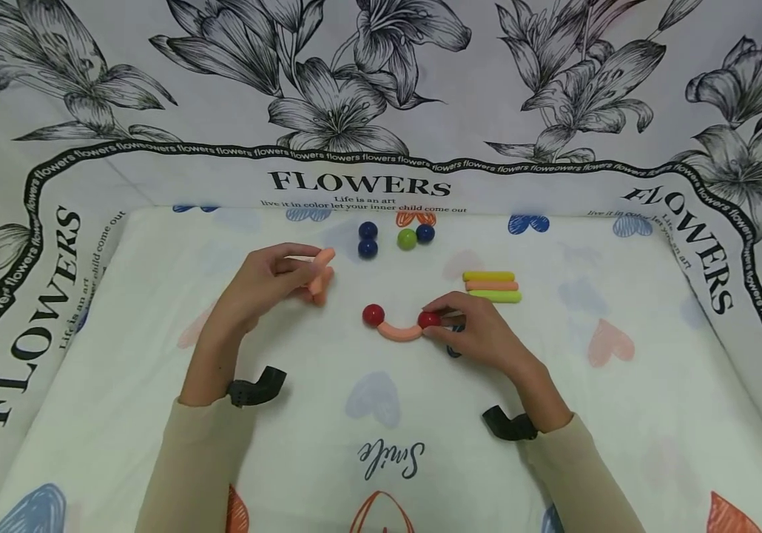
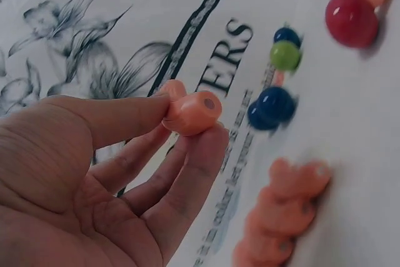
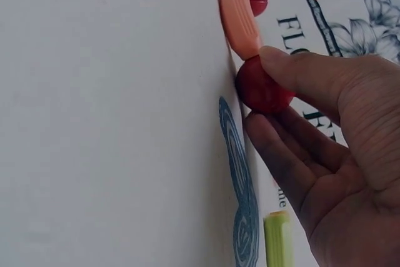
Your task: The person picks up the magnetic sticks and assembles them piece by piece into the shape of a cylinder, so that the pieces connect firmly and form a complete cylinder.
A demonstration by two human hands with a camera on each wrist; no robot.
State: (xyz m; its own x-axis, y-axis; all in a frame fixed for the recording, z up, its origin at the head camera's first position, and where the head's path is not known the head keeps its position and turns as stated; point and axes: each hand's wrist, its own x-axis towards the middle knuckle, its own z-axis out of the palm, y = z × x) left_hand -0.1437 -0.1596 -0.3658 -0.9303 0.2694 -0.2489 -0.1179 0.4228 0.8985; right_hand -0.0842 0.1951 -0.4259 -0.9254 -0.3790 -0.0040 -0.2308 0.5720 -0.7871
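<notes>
In the head view, the right hand (image 1: 477, 329) pinches a red ball (image 1: 429, 320) against a curved peach piece (image 1: 399, 333) on the surface (image 1: 434, 400).

In the left wrist view, the left hand (image 2: 69, 179) pinches another peach rod (image 2: 194, 114) in its fingertips; it looks light, stiff.

In the right wrist view, the glossy ball probably rolls easily; grip opposite sides.

Head view looks down; 2 wrist closeups face hands (image 1: 264, 281) (image 1: 487, 333).
</notes>
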